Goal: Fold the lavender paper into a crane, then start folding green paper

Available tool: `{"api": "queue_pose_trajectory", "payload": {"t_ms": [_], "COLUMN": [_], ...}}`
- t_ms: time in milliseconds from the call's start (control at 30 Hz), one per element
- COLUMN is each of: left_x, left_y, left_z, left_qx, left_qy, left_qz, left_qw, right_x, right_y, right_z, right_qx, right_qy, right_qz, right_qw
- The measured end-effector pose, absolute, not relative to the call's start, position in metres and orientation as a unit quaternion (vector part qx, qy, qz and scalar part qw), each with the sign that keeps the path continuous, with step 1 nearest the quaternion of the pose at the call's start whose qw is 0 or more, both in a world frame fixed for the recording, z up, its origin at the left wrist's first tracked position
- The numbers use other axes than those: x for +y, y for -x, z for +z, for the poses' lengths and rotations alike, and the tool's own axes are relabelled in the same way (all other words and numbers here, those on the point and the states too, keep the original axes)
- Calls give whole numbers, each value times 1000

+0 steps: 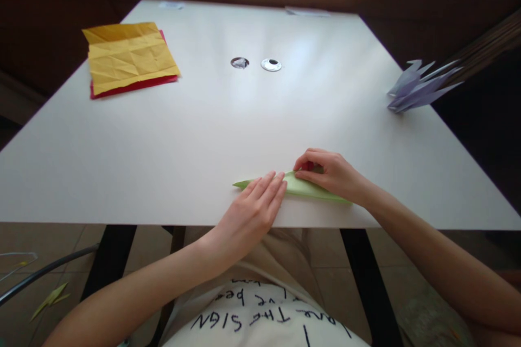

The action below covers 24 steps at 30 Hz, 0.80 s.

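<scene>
Your left hand (254, 207), fingers straight, lies flat over the green paper (306, 188) at lower centre. Your right hand (332, 171) pinches its upper edge.

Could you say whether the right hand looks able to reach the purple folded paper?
Probably yes: nothing visible stands between the right hand, on the green paper, and the purple folded paper.

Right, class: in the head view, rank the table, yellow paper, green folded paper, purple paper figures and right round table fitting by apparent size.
1. Table
2. Yellow paper
3. Unsure: green folded paper, partly covered and nearer the camera, and purple paper figures
4. Right round table fitting
</scene>
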<state>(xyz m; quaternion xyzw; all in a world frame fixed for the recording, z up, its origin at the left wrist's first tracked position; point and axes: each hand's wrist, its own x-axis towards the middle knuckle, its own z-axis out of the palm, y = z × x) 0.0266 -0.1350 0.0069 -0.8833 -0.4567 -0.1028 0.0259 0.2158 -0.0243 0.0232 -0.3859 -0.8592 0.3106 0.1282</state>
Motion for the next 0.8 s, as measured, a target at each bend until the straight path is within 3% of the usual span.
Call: {"api": "queue_pose_trajectory", "payload": {"t_ms": [367, 600, 800], "left_x": [-141, -141, -123], "left_y": [-21, 5, 22], "left_z": [0, 1, 12], "left_qx": [-454, -505, -582], "left_qy": [875, 812, 726], "left_qz": [-162, -290, -308], "left_qw": [-49, -52, -200], "right_x": [-29, -29, -28], "right_y": [-218, -219, -218], "right_z": [22, 21, 21], "right_qx": [-855, -851, -848], "right_qy": [396, 402, 404], "right_qz": [302, 309, 315], "right_qw": [148, 140, 137]}}
